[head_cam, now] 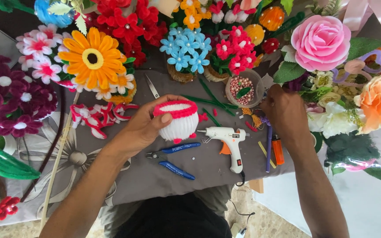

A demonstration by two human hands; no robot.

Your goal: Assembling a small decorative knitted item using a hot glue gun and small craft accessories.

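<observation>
Your left hand (144, 128) wraps around a small white pipe-cleaner basket with a red fuzzy rim (178, 120), thumb on its front, at the frame's centre. Just below lie blue-handled pliers (175, 158); to its right, a white glue gun (230, 141). Your right hand (284, 112) reaches among scraps beside the clear cup of pink beads (243, 88), right of centre; its grip is hidden.

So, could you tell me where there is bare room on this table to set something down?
The grey cloth is bare near its front edge, left of the blue-handled cutters, and below the red-and-white pieces. A smaller patch lies between the glue gun and the cutters. The back is crowded with flowers, around the bead cup.
</observation>
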